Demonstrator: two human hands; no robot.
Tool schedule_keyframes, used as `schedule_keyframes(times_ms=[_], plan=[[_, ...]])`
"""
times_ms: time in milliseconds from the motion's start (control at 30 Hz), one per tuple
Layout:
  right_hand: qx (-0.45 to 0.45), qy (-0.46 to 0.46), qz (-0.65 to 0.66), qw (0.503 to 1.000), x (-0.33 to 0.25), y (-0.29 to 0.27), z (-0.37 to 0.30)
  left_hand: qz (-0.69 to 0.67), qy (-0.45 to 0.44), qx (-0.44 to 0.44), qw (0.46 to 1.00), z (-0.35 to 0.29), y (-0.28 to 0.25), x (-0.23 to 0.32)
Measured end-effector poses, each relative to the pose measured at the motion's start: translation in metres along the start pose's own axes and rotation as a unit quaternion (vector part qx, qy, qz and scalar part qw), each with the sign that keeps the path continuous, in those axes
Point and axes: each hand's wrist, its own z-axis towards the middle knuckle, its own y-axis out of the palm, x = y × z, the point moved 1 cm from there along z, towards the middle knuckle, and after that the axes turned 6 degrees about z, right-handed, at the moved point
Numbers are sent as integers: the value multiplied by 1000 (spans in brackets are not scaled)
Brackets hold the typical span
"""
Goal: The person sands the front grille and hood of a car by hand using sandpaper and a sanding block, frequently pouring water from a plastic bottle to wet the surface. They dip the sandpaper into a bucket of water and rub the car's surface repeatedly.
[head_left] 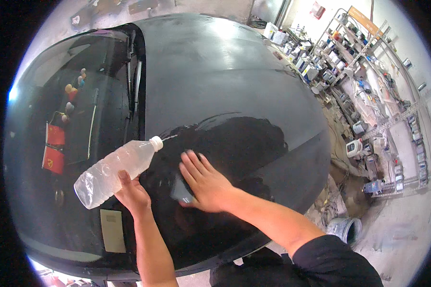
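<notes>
My left hand [131,195] is closed around a clear plastic bottle [115,167] with a white cap, tilted with its cap toward the upper right. A thin stream of water [170,137] comes out of the cap onto the dark car hood [196,81]. My right hand [203,184] lies on the hood with its fingers pressed together over a grey pad [180,189], probably a sanding pad. Its thumb is along the pad's lower edge, and the palm hides most of it. A wet, glossy black patch [239,143] spreads around this hand; the hood beyond looks dull grey.
The windshield [88,62] is left of the hood, with wipers [135,81] at its base. Small figures and a red flag [55,148] show behind the glass. Shelves [349,43] with cans and bottles line the right wall. A metal bucket [344,229] stands beyond my right arm.
</notes>
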Motion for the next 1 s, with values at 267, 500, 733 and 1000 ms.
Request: schedule_keyframes(times_ms=[267,500,733,1000], plan=[[5,237,-55,970,108,-64,56,-10,14,2,1000,7,4,4],[-104,14,4,994,5,-13,9,-19,-3,8,1000,7,3,3],[22,168,-106,980,110,-50,91,-26,4,11,1000,3,15,0],[-213,77,-64,972,12,-55,41,6,24,8,1000,8,-1,3]])
